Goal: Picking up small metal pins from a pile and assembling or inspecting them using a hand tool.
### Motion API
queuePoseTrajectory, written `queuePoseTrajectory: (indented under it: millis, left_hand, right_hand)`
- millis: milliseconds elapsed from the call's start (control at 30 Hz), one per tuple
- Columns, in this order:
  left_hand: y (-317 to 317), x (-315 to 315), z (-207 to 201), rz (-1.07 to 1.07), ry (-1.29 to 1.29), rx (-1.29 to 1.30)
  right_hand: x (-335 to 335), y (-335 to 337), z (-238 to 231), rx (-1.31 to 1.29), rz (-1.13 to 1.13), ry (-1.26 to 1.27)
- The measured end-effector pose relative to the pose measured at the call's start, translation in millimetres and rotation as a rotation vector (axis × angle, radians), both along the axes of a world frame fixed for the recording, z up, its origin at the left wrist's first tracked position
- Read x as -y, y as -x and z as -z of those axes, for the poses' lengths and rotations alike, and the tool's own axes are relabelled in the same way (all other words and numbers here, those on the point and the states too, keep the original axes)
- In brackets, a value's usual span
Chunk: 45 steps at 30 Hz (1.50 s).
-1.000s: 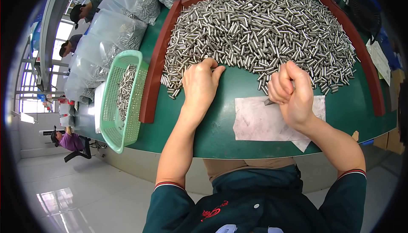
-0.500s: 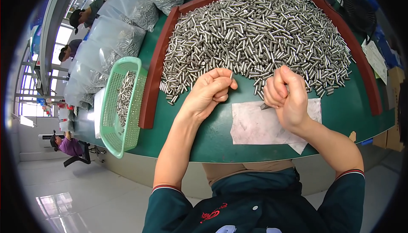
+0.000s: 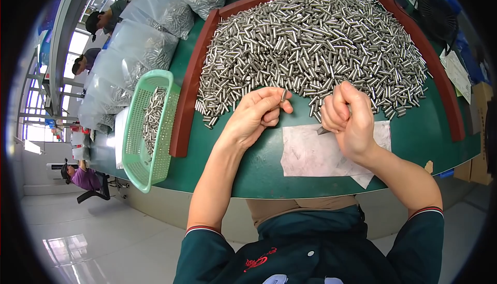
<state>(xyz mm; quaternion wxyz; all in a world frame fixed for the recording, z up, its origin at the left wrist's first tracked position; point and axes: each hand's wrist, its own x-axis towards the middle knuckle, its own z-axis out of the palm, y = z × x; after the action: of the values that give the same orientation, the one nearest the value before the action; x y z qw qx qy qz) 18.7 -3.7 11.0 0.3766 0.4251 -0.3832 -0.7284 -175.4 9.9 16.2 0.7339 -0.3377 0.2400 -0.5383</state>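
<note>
At my green table, I judged the step in hand to be holding one pin out from the rest, and the next move to call for a light, steady pinch. Red-brown rails hemmed in a broad metal heap on three sides. Beyond the left rail, clear plastic bags held similar-looking pins, and a pale green basket just beside that rail held a smaller lot. A stained white cloth lay below my right hand, which was curled around a dark piece, only its tip showing. My left hand, near the heap's front edge, gripped that single pin at its fingertips.
</note>
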Motion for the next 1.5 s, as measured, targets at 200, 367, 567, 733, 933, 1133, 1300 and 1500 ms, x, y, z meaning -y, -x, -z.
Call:
queuePoseTrajectory:
  millis: [200,367,567,733,933,1133,1300,1500]
  left_hand:
    - [-10,-2,-12,-0.154,0.065,-0.032]
    - [-77,2,-46,-1.037,1.043,1.211]
    - [-176,-20,-46,-1.068,0.611,2.001]
    - [-103,1,-45,-0.91,1.169,1.661]
    - [25,-3,-9,0.055,1.367,0.998]
    - [35,-5,4,0.172,1.421,1.105]
    - [30,-8,3,0.174,1.292,1.051]
    - [30,-10,0,0.239,1.272,0.962]
  right_hand:
    - [-1,-1,-1,-0.008,0.0,0.004]
    - [-1,0,0,0.005,-0.003,0.002]
    - [-1,-1,-2,0.009,-0.005,0.003]
    - [0,-1,1,0.001,0.004,0.015]
    - [-1,0,2,0.027,0.027,0.006]
    - [-3,1,0,0.006,0.031,-0.002]
    - [-1,2,1,0.015,0.031,-0.009]
    - [-1,0,-2,0.007,0.028,-0.014]
